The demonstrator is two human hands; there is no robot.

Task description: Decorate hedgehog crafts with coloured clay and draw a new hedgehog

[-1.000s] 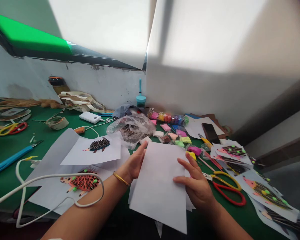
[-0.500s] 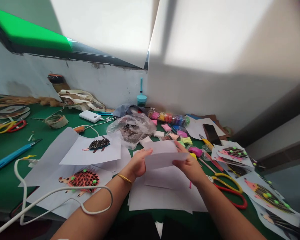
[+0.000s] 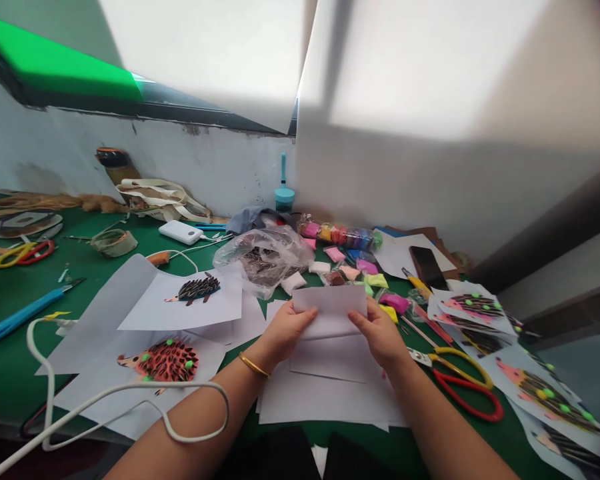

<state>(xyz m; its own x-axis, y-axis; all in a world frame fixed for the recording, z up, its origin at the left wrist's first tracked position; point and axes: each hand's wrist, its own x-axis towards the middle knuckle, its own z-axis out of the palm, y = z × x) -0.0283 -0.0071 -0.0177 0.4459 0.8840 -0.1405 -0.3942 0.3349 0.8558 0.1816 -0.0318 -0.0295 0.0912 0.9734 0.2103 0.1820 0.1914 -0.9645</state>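
Observation:
Between my two hands is a sheet of white paper (image 3: 330, 308), bent over on itself with its upper flap facing me. My left hand (image 3: 287, 328) pinches its left side, thumb on top. On the right side, my right hand (image 3: 379, 331) grips it the same way, thumb pressed on the flap. Below it lies a stack of white sheets (image 3: 325, 403) on the green table, with a smaller piece of paper (image 3: 327, 363) on top. The fingers behind the held sheet are mostly hidden.
Hedgehog pictures (image 3: 167, 360) lie at left, crossed by a white cable (image 3: 130, 387). More hedgehog pictures (image 3: 545, 393) and red-yellow scissors (image 3: 467, 383) are at right. Behind are clay packets (image 3: 367, 267), a plastic bag of seeds (image 3: 265, 257) and a phone (image 3: 427, 267).
The held paper has come down slightly, and its loose flap now lies folded together more evenly. My right thumb has moved up onto the flap, and both hands face each other.

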